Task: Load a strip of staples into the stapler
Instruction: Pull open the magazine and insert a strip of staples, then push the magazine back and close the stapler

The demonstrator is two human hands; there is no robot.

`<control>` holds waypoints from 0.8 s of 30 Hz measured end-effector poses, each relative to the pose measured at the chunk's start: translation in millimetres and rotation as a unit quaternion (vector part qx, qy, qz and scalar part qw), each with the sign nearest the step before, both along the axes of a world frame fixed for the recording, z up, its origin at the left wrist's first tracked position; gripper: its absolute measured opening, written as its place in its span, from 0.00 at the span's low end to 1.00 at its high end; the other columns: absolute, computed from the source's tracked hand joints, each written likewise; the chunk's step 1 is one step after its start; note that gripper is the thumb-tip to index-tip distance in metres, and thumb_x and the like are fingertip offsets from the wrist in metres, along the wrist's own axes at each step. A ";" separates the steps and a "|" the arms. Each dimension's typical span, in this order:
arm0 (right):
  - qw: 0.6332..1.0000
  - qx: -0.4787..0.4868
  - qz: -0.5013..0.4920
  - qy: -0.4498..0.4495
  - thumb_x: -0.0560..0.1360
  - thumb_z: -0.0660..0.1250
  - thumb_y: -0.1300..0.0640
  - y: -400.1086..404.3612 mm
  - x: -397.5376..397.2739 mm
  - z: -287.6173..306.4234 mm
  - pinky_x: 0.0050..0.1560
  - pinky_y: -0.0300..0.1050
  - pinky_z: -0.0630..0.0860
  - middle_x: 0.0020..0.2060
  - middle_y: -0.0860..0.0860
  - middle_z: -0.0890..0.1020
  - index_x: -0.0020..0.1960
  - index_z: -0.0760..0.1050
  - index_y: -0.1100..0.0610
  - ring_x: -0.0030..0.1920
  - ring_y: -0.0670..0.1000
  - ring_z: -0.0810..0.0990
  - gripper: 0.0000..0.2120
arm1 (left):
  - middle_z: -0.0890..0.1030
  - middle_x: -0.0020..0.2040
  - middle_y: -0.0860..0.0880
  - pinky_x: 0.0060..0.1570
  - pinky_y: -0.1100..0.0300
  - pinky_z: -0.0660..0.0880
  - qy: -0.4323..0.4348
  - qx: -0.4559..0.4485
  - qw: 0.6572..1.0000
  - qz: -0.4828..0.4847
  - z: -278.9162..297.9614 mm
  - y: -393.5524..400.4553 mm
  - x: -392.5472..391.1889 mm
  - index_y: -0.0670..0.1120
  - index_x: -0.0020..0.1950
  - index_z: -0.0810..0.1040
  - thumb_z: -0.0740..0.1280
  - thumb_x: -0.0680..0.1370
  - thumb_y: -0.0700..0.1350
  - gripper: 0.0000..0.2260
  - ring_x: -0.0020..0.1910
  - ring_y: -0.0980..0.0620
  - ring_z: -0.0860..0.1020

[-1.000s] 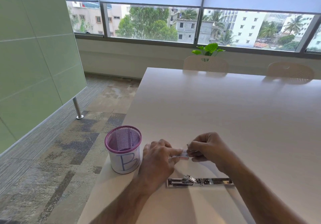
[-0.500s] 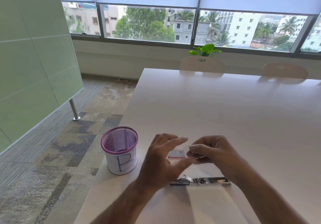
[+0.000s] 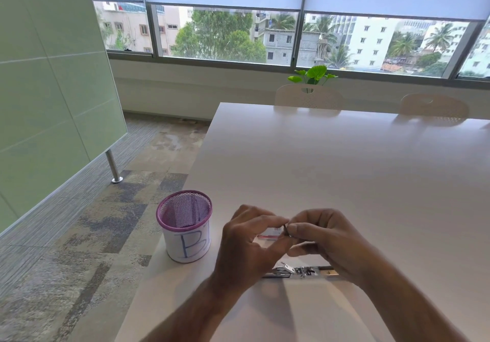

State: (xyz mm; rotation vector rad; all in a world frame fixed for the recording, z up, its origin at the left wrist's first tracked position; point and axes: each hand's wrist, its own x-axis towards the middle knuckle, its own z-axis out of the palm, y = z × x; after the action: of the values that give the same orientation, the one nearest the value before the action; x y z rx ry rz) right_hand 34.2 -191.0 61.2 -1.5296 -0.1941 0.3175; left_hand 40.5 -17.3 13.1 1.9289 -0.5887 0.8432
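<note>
Since before: your left hand (image 3: 246, 246) has closed in on your right hand (image 3: 328, 241), so the fingertips now meet above the bench (image 3: 344, 172)
Left fingers: thumb and forefinger pinched toward the small dark strip of staples (image 3: 285, 229); whether they actually touch it, you cannot tell
Right fingers: curled nearly closed, thumb and forefinger nipping the strip of staples at its near end
Strip of staples: held in the air between both hands, tilted, above the small box
Small box (image 3: 269, 234): white and red, lying on the bench behind your fingers, mostly hidden
Stapler (image 3: 299, 272): opened out flat on the bench just below your hands, metal channel facing up, both ends covered by your wrists
Mesh cup (image 3: 185, 225): purple-rimmed, marked B, standing left of your left hand at the bench edge
</note>
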 end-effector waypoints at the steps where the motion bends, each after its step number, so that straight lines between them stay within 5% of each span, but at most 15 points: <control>1: 1.000 0.000 0.004 -0.002 0.68 0.73 0.60 -0.4 -0.1 0.2 0.40 0.44 0.83 0.36 0.59 0.85 0.39 0.83 0.61 0.37 0.53 0.84 0.04 | 0.85 0.42 0.54 0.43 0.62 0.77 -0.006 -0.003 1.000 0.002 0.4 0.1 -0.1 0.49 0.46 0.87 0.78 0.69 0.50 0.09 0.44 0.58 0.80; 7: 1.000 0.010 0.016 -0.005 0.61 0.78 0.56 -0.6 1.1 -0.9 0.41 0.44 0.84 0.40 0.61 0.87 0.42 0.84 0.62 0.40 0.55 0.85 0.13 | 0.84 0.40 0.52 0.43 0.60 0.78 -0.036 -0.002 0.999 0.002 -2.5 1.8 2.8 0.47 0.43 0.86 0.77 0.70 0.48 0.07 0.43 0.54 0.80; 13: 0.998 -0.028 0.004 -0.061 0.66 0.76 0.60 0.0 2.6 -9.0 0.43 0.47 0.82 0.37 0.60 0.87 0.41 0.84 0.61 0.39 0.54 0.84 0.05 | 0.84 0.42 0.52 0.45 0.62 0.77 -0.038 0.034 0.998 -0.029 -1.8 10.1 6.9 0.47 0.47 0.86 0.79 0.68 0.50 0.11 0.45 0.55 0.80; 18: 0.972 -0.119 -0.029 -0.202 0.67 0.76 0.56 -4.7 3.3 -18.9 0.42 0.44 0.77 0.36 0.60 0.86 0.40 0.83 0.61 0.38 0.50 0.82 0.08 | 0.81 0.47 0.59 0.50 0.64 0.74 0.177 0.168 0.965 -0.096 2.1 30.0 11.0 0.55 0.58 0.82 0.80 0.59 0.64 0.31 0.50 0.61 0.77; 21: 0.955 -0.146 0.008 -0.258 0.70 0.74 0.59 -9.0 -1.7 -22.8 0.46 0.43 0.79 0.39 0.55 0.87 0.41 0.82 0.57 0.41 0.54 0.85 0.02 | 0.77 0.43 0.60 0.50 0.59 0.76 0.234 0.273 0.925 -0.119 -2.4 34.9 11.9 0.55 0.55 0.83 0.79 0.59 0.65 0.28 0.47 0.60 0.76; 24: 0.914 -0.235 0.056 -0.327 0.71 0.73 0.57 -6.2 -6.8 -26.9 0.47 0.43 0.78 0.39 0.49 0.86 0.43 0.81 0.50 0.42 0.52 0.83 0.03 | 0.78 0.39 0.58 0.43 0.60 0.77 0.254 0.277 0.917 -0.136 -3.8 36.6 13.9 0.52 0.49 0.84 0.81 0.60 0.61 0.22 0.42 0.57 0.77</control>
State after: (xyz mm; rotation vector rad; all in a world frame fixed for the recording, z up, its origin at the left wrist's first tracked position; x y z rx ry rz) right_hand 27.4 -197.2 34.3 -2.0711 -0.7814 -0.0852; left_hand 54.4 19.3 9.3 2.3752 -0.8016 -0.0366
